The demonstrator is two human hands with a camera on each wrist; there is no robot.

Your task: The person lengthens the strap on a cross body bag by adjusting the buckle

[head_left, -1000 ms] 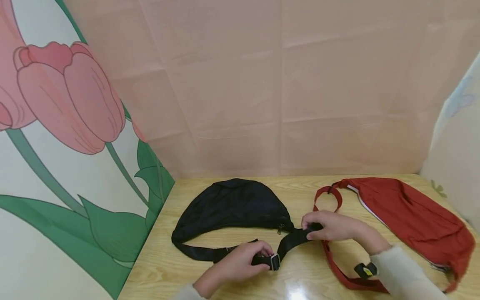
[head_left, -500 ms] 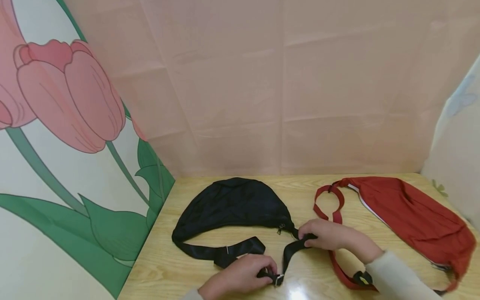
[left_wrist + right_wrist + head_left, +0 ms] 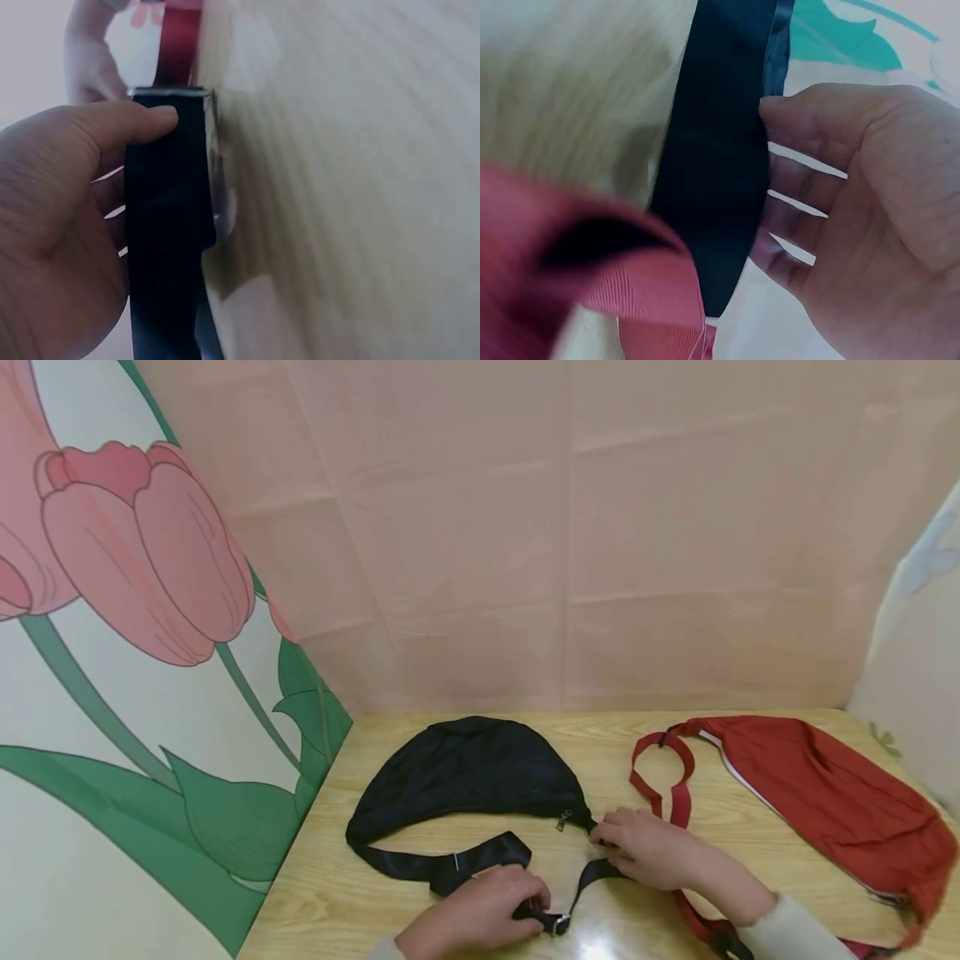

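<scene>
A black waist bag [image 3: 472, 768] lies flat on the table, its curved side away from me and a zip pull at its right end. My left hand [image 3: 487, 906] pinches the bag's black strap at the metal slider [image 3: 558, 924]; the left wrist view shows the thumb flat on the webbing [image 3: 169, 180] just below that slider. Near the bag's right end, my right hand [image 3: 652, 850] holds another stretch of the strap [image 3: 712, 150] by its edge, between thumb and fingers. Between the hands the strap sags in a curve. My right hand hides part of it.
A red waist bag [image 3: 817, 802] lies at the right, with its red strap [image 3: 681, 806] looped close behind and under my right forearm. A black buckle [image 3: 727, 939] sits by the right sleeve. A tulip-patterned panel [image 3: 150, 610] stands left, a pinkish sheet [image 3: 562, 527] behind.
My left hand has shifted right and toward me with the slider. My right hand has come nearer to me. A folded strap section now shows behind the left hand, and the red strap has shifted slightly.
</scene>
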